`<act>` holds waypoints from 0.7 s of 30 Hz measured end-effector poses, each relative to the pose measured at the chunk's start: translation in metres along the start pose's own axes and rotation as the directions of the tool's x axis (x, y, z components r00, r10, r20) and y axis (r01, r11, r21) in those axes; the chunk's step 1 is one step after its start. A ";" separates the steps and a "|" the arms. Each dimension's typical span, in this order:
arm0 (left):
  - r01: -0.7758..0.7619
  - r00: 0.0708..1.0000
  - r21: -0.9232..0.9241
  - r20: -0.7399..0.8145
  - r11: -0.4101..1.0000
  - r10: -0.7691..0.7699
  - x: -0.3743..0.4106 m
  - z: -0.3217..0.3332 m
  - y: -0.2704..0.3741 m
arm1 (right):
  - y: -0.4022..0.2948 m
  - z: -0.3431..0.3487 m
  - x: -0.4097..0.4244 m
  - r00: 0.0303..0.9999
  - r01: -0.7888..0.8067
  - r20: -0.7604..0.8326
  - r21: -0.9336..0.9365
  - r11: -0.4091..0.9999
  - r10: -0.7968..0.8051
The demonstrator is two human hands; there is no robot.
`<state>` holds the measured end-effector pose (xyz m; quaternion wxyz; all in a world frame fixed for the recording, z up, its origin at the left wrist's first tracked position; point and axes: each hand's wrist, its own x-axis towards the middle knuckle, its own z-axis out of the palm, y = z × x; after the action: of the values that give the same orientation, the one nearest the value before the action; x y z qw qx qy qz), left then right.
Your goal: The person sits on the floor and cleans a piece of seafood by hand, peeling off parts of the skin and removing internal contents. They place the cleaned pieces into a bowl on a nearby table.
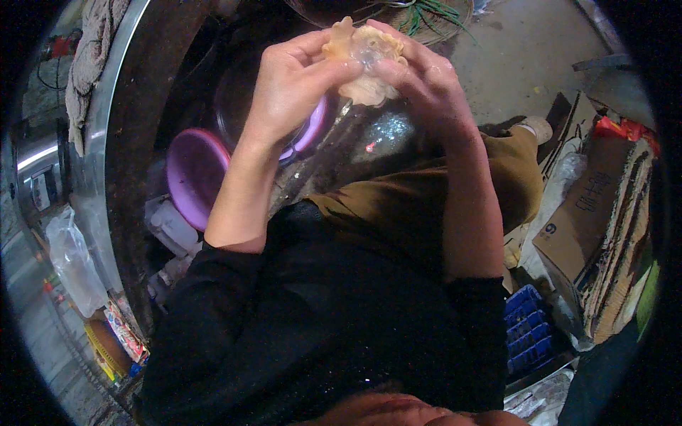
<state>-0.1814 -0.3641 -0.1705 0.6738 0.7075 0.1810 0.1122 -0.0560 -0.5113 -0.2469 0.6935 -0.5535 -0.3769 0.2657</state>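
Between my two hands, at the top middle of the head view, is a wet, pale yellow, ruffled piece of food [370, 88], possibly offal; its exact kind cannot be told. My left hand [298, 74] grips its left side, with the thumb pressed on the shiny, translucent middle. My right hand [426, 74] holds the right side, its thumb close to the left one. Below the hands, a purple basin [311, 128] is partly hidden behind my left wrist. Another purple basin [194, 175] with a pink rim stands tilted beside my left forearm.
Flattened cardboard [581, 207] leans at the right, above a blue plastic crate [527, 330]. A metal-edged counter [114, 106] curves along the left, bearing a grey cloth [93, 64] and a plastic bag [77, 261]. Green ties [431, 16] lie on a basket at the top.
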 end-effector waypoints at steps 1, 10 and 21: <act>-0.005 1.000 0.023 0.017 1.000 0.004 0.000 -0.004 0.000 | -0.005 -0.001 0.001 0.999 -0.040 0.032 0.025 0.999 0.039; 0.061 0.984 -0.016 0.167 0.998 -0.057 -0.004 -0.020 0.010 | -0.015 -0.001 0.001 0.998 -0.039 0.044 0.051 0.998 0.037; 0.026 0.997 -0.029 0.070 0.999 -0.024 -0.006 -0.023 0.007 | -0.020 0.002 0.007 0.997 -0.065 0.039 0.053 0.997 0.063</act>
<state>-0.1954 -0.3460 -0.1619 0.6915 0.6987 0.1645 0.0815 -0.0545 -0.5101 -0.2259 0.6922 -0.5412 -0.3648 0.3081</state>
